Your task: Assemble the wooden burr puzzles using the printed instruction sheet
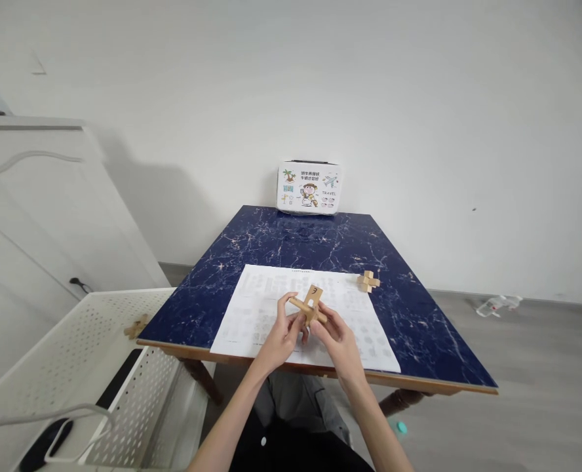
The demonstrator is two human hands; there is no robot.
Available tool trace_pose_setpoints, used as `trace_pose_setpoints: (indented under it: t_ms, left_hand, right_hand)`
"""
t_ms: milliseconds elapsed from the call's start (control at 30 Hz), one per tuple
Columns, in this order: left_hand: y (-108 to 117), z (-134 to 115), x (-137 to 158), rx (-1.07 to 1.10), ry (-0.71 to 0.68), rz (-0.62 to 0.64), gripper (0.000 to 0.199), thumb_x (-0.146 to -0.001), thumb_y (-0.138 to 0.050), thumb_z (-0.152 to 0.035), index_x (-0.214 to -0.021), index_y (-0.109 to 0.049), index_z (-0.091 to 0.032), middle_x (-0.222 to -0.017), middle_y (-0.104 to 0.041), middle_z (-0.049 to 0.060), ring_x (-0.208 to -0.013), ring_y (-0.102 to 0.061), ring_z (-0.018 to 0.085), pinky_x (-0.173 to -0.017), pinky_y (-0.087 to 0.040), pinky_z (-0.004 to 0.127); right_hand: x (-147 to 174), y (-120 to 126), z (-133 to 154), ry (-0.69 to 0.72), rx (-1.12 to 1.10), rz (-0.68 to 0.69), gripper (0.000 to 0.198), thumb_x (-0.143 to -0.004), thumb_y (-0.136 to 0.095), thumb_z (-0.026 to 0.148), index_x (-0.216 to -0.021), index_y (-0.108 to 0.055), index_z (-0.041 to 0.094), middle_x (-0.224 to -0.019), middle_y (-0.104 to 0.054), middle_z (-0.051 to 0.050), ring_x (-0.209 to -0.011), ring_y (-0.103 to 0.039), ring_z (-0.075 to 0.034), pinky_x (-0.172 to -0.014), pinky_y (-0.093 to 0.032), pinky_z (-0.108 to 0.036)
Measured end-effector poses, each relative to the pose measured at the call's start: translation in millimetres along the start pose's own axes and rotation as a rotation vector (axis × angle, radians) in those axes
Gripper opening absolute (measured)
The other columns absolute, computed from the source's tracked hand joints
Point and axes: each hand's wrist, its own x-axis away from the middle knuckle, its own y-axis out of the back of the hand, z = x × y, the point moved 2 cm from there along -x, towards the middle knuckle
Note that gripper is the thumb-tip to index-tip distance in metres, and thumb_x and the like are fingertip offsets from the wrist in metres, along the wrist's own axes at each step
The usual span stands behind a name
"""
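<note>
Between my two hands, just above a printed sheet (246, 308), is a wooden interlocking puzzle (312, 305) made of crossed pieces. One flat piece with a dark numeral, which looks like a 3, sticks up from it. My left hand (284, 330) is closed on a piece that points to the left. My right hand (337, 333) grips the puzzle from the right side, with fingers behind it. Parts of the lower pieces are hidden by my fingers. At the sheet's upper right corner sits an assembled wooden burr puzzle (368, 282).
The sheet lies on a dark blue marbled table (301, 236). A white case with cartoon prints (309, 188) stands at the back, against the wall. On the left, a white perforated cart (138, 393) holds more wooden pieces (136, 326). A plastic bottle (497, 305) lies on the floor at right.
</note>
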Motion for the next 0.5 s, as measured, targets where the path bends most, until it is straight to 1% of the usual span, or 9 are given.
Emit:
trace_pose_setpoints:
  t_ms: [133,267,400,500]
  left_hand:
    - [-0.6,2.0,-0.4,-0.008,0.009,0.026,0.051,-0.107,-0.046,-0.049,-0.143,-0.02,-0.025,-0.08,-0.059,-0.003,-0.066,-0.054,0.014,-0.068,-0.044,0.028]
    - [-0.7,1.5,-0.9,-0.03,0.028,0.044,0.048,-0.107,-0.046,-0.05,-0.138,-0.019,-0.026,-0.081,-0.057,-0.004,-0.064,-0.049,0.012,-0.064,-0.04,0.026]
    - [0.2,-1.5,-0.7,-0.09,0.021,0.043,0.042,-0.107,-0.045,-0.05,-0.133,-0.023,-0.025,-0.083,-0.057,-0.003,-0.071,-0.052,0.014,-0.07,-0.041,0.028]
    - [0.8,-2.4,-0.5,-0.11,0.016,0.036,0.042,-0.107,-0.044,-0.051,-0.133,-0.025,-0.025,-0.084,-0.056,-0.003,-0.073,-0.053,0.015,-0.073,-0.042,0.03]
  right_hand:
    - [-0.3,2.2,3.0,-0.036,-0.023,0.011,0.066,-0.075,-0.088,0.048,-0.131,-0.067,0.018,-0.137,-0.07,-0.015,-0.132,-0.063,-0.036,-0.112,-0.05,-0.051]
    - [-1.1,4.1,7.0,-0.048,-0.004,0.002,0.063,-0.074,-0.089,0.046,-0.127,-0.07,0.018,-0.133,-0.072,-0.015,-0.13,-0.064,-0.036,-0.111,-0.051,-0.052]
    - [-2.2,1.0,11.6,-0.082,0.023,0.012,0.063,-0.071,-0.089,0.049,-0.123,-0.071,0.019,-0.124,-0.076,-0.014,-0.125,-0.067,-0.036,-0.104,-0.056,-0.049]
    - [-2.8,-2.4,13.7,-0.102,0.03,0.031,0.065,-0.071,-0.088,0.052,-0.123,-0.07,0.019,-0.123,-0.077,-0.013,-0.122,-0.069,-0.035,-0.102,-0.057,-0.047]
